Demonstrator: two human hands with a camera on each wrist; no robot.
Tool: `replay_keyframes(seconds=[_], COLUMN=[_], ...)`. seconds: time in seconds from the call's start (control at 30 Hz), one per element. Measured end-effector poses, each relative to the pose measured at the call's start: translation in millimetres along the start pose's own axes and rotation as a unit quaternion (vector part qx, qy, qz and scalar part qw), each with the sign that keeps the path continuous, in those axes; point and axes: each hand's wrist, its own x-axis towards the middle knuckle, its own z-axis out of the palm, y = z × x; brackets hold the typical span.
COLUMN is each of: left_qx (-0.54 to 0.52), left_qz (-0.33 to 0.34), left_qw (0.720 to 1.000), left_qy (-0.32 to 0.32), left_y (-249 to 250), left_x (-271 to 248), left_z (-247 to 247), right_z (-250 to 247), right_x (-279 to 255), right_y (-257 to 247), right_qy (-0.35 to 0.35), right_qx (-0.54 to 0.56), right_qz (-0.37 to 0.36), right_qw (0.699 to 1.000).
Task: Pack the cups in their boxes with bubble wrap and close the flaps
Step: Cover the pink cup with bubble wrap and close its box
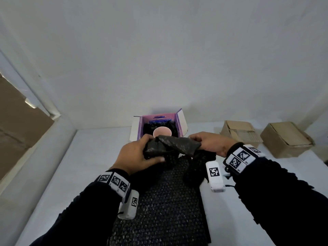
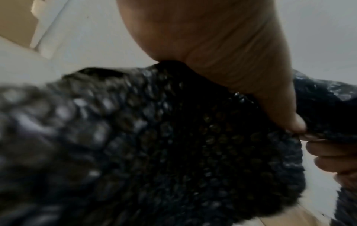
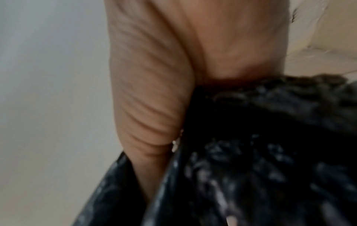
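White tabletop point(image 1: 92, 157) meets a pale wall. At its centre, the left hand point(image 1: 136, 157) and right hand point(image 1: 211, 142) each grasp one end of a folded black bubble wrap point(image 1: 170, 146) sheet. Toward 12 o'clock, just beyond, the purple box point(image 1: 179, 125) stands open-flapped, a pink cup point(image 1: 162, 132) inside. Two brown cartons point(image 1: 284, 139) sit at 2 o'clock.

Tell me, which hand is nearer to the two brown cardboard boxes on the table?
Right. The right hand grips the black bubble wrap just beside the brown cardboard boxes; the left hand holds the wrap's other end, farther away.
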Motion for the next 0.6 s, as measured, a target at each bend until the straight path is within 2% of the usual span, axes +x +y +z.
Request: replay_keyframes(seconds=[0.07, 0.1, 0.17, 0.23, 0.3, 0.4, 0.47, 0.57, 0.6], left_qx=[0.067, 0.059, -0.048, -0.188, -0.260, -0.338, -0.424, -0.593, -0.598], left_qz=[0.012, 0.023, 0.030, -0.037, -0.109, -0.153, -0.192, -0.226, -0.229], left_qw=[0.997, 0.996, 0.994, 0.976, 0.950, 0.919, 0.880, 0.771, 0.768], left_qy=[-0.044, -0.065, -0.092, -0.108, -0.134, -0.130, -0.097, -0.044, -0.036], left_y=[-4.8, -7.1, -8.3, -3.5, 3.6, 12.1, 18.3, 17.0, 11.9], left_x=[4.0, 6.1, 8.1, 10.7, 12.4, 13.1, 13.9, 17.9, 18.8], left_z=[-4.9, -7.2, -9.9, -12.1, -15.1, -20.1, -25.3, -32.7, -35.0], right_z=[-6.5, -9.4, -13.8, -15.6, -14.7, -15.1, -17.8, -21.9, -23.0], right_x=[-2.3, -3.4, -2.2, 3.0, 8.3, 12.8, 14.4, 18.1, 20.6], right_y=[-3.6, -5.9, -9.7, -9.2, -8.0, -6.3, -1.9, 5.1, 5.5], right_qy=[-0.004, -0.004, 0.025, 0.085, 0.144, 0.200, 0.255, 0.326, 0.342], right_qx=[-0.051, -0.093, -0.204, -0.276, -0.297, -0.363, -0.410, -0.373, -0.354], right_qz=[-0.023, -0.028, -0.027, -0.037, -0.062, -0.052, -0.034, -0.053, -0.061], right_qw=[0.998, 0.995, 0.978, 0.957, 0.942, 0.909, 0.875, 0.867, 0.869])
